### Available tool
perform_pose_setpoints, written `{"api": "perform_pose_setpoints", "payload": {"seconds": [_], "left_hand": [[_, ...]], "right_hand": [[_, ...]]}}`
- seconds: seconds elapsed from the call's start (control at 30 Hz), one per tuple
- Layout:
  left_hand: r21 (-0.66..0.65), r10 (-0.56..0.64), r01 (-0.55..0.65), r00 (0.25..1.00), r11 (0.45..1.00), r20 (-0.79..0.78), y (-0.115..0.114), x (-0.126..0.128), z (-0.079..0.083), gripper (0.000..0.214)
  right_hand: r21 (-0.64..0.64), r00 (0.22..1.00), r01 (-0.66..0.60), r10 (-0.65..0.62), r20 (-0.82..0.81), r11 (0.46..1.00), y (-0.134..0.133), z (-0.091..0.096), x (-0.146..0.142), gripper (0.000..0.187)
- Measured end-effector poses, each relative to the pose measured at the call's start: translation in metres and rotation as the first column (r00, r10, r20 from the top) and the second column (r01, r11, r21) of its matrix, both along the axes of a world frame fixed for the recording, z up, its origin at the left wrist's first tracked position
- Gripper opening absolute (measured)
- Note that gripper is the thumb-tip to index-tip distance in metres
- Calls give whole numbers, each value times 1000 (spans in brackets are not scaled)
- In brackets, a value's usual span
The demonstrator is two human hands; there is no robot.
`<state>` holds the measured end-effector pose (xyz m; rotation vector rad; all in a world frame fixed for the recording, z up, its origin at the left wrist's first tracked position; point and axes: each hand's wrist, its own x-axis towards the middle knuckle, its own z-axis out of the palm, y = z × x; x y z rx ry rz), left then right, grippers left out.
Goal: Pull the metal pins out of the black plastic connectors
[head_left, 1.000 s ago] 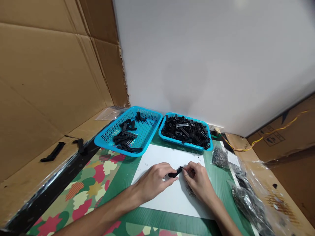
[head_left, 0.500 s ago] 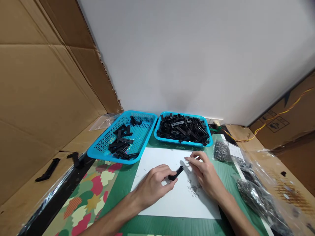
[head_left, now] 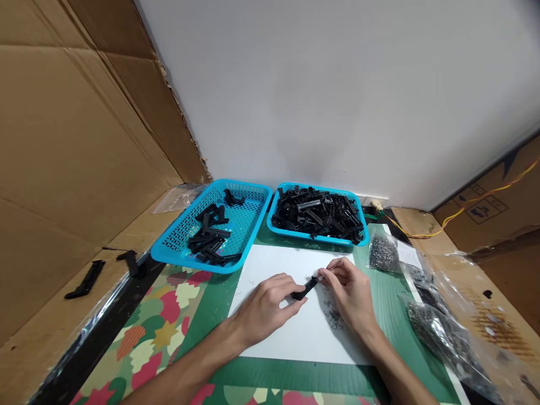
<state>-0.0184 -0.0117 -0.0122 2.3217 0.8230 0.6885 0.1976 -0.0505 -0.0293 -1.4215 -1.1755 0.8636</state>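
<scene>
My left hand (head_left: 274, 304) pinches a black plastic part (head_left: 305, 288) between thumb and fingers above a white sheet (head_left: 278, 344). At the part's far end is my right hand (head_left: 349, 289), its thumb and index finger pressed together. What they grip is mostly hidden; in the earlier picture a thin metal bit showed at those fingertips. Below the right hand, a scatter of small metal pieces (head_left: 334, 319) lies on the sheet. Their exact shape is too small to make out.
Behind the sheet stand a blue basket (head_left: 255, 228) holding several black parts and a fuller blue basket (head_left: 275, 229). Bags of small metal pieces (head_left: 383, 253) lie at the right. Two loose black parts (head_left: 86, 279) rest on cardboard at the left.
My right hand's fingertips have come to the end of the black part, where a gap showed before. The left hand still holds the part. The whole view has shifted slightly.
</scene>
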Motion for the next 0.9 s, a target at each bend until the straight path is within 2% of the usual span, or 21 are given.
{"api": "perform_pose_setpoints", "payload": {"seconds": [0.17,0.5,0.6,0.73,0.77,0.83,0.9], "left_hand": [[-3,-15,15,1000,1000,7,0,1,0,14],[-99,7,-4,1000,995,28,4,-1,3,17],[-153,67,-62,997,986,28,9,-1,6,16],[-205,288,-255,946,945,149,18,-2,16,19],[-226,349,-302,914,926,209,20,-3,19,20],[-275,433,-353,836,894,336,22,-5,21,21],[-298,466,-364,762,882,449,22,-7,22,19]], "right_hand": [[6,999,-7,6,44,1000,1,-1,0,29],[46,972,-51,38,234,998,4,2,-5,22],[59,974,-59,44,223,997,5,6,-7,20],[157,978,-12,-21,208,987,0,19,-6,16],[157,975,-44,8,222,987,-2,23,-6,14],[95,926,-257,217,308,962,-4,32,-9,12],[0,770,-511,458,445,860,-4,38,-15,20]]}}
